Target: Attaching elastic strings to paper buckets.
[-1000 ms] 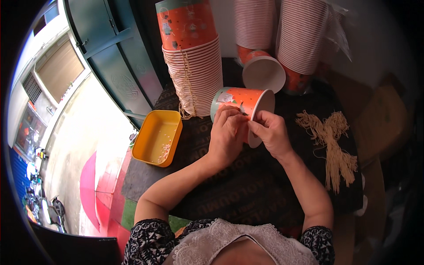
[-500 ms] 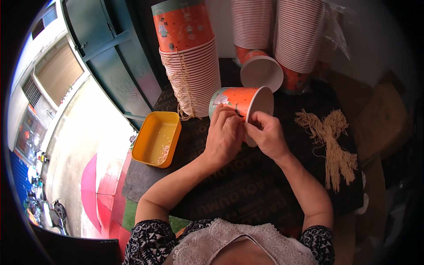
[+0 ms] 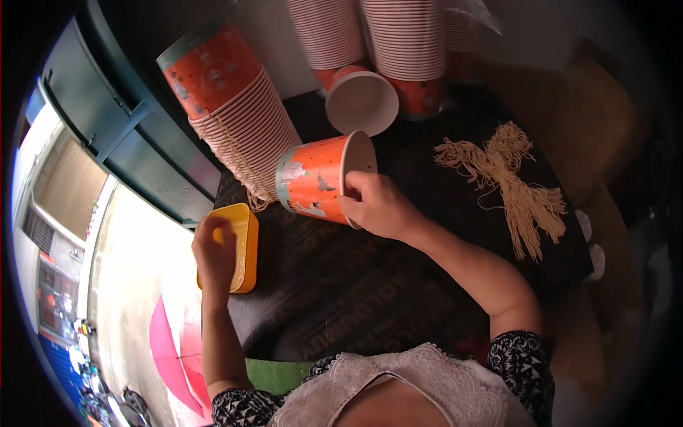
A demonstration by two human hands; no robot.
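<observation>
An orange paper tub [image 3: 310,179] with a green base band lies on its side above the dark table, its white mouth facing right. My right hand [image 3: 377,204] pinches the lower part of its rim, thumb outside and fingers inside the mouth. Over the yellow plastic box [image 3: 248,267] hovers my left hand [image 3: 214,249]; its curled fingers are blurred and partly hidden. Pale bits show inside the box. Behind the held tub leans a tall nested stack of matching tubs [image 3: 245,117], with beige strings [image 3: 262,199] hanging along its side.
A bundle of beige strings [image 3: 514,183] lies on the table's right side. Another tub [image 3: 363,105] rests on its side at the back, beside more tall stacks [image 3: 404,43]. A green metal door [image 3: 153,153] stands at the left, with a pink umbrella [image 3: 174,356] outside.
My left hand has left the tub and moved left to over the yellow box. My right hand keeps its grip on the rim. The whole view has shifted and tilted.
</observation>
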